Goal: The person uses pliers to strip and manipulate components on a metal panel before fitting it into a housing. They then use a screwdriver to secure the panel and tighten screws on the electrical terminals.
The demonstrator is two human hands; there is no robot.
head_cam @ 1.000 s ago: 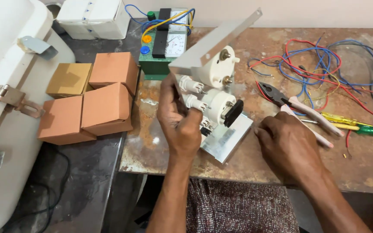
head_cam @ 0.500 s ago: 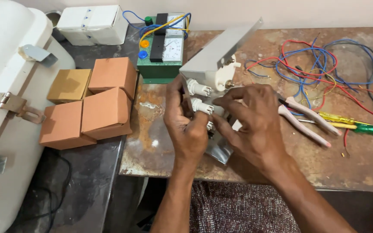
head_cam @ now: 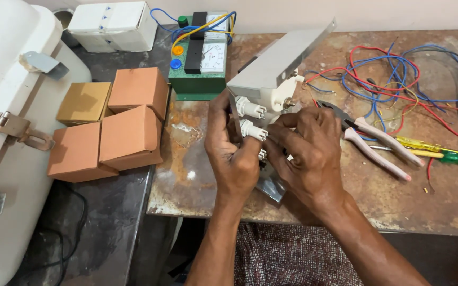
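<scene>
A bent metal panel [head_cam: 279,61] with several white round components mounted on it stands on the rusty bench. My left hand [head_cam: 232,153] grips the panel's left edge beside the white components [head_cam: 250,108]. My right hand [head_cam: 308,156] covers the lower part of the panel, its fingers pinching one white component [head_cam: 254,130] near the middle. The base of the panel is mostly hidden under both hands.
Pliers with pale handles [head_cam: 377,143] and screwdrivers [head_cam: 441,153] lie to the right, under a tangle of red and blue wires [head_cam: 398,74]. A green meter box [head_cam: 200,58] stands behind. Several cardboard boxes [head_cam: 128,137] sit at left, beside a white case [head_cam: 6,106].
My right hand moved from the bench onto the panel and took hold of a white component. The panel tilted and turned slightly under my hands.
</scene>
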